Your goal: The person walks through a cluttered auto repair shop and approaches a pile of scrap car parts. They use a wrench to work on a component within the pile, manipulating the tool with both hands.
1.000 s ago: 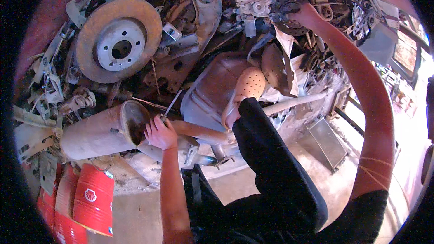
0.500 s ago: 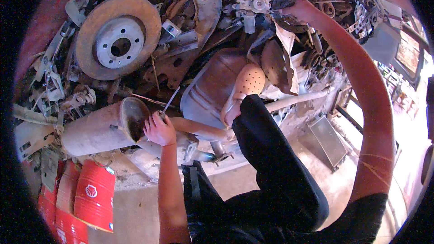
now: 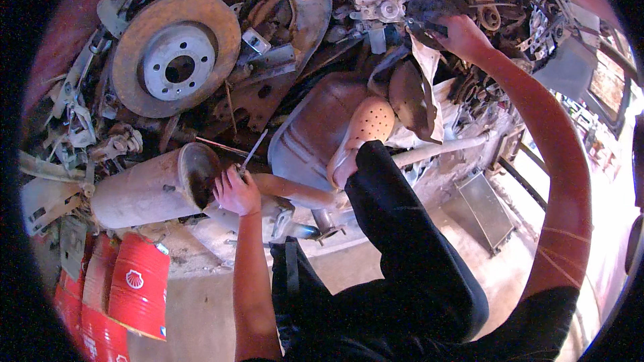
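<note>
My left hand (image 3: 236,191) is closed around a thin pale metal rod (image 3: 254,150) that sticks up past the thumb. It sits at the open end of a large rusty metal cylinder (image 3: 144,191), beside a pipe (image 3: 295,189). At the upper right, my right hand (image 3: 464,39) is stretched into the scrap pile, fingers closed on a dark piece (image 3: 436,28) whose kind I cannot make out. Just left of that piece lies a silvery metal fitting (image 3: 388,8). My foot in an orange clog (image 3: 373,123) stands on a rusty muffler (image 3: 308,121).
A rusty brake disc (image 3: 176,53) leans at the upper left. A perforated control arm (image 3: 308,0) lies in the pile. Red drums (image 3: 139,281) stand at the lower left. A bent metal sheet (image 3: 428,87) juts up near the clog, and a grey metal box (image 3: 484,211) rests on the floor.
My right hand has drawn back slightly toward the right and nearer me, and the dark piece at its fingers shows more. The left hand has stayed at the cylinder's end.
</note>
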Motion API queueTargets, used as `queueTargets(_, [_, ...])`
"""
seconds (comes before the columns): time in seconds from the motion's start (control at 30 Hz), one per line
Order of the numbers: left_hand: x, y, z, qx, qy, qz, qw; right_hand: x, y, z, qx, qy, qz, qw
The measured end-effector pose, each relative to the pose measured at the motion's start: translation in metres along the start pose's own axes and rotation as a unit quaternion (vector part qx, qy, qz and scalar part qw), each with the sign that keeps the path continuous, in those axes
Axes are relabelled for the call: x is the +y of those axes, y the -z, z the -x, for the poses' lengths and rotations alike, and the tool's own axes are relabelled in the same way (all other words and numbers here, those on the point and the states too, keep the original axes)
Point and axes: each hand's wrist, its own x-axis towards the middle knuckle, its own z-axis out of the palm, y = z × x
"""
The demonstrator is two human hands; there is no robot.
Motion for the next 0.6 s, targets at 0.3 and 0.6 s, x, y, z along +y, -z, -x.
queueTargets(0.3, [0.011,0.008,-0.007,-0.004,0.005,0.009,1.000,0.023,-0.009,0.005,-0.015,0.024,0.016,0.999])
queueTargets(0.6, [0.004,0.006,-0.002,-0.007,-0.003,-0.008,1.000,0.013,-0.005,0.002,0.001,0.037,0.042,0.998])
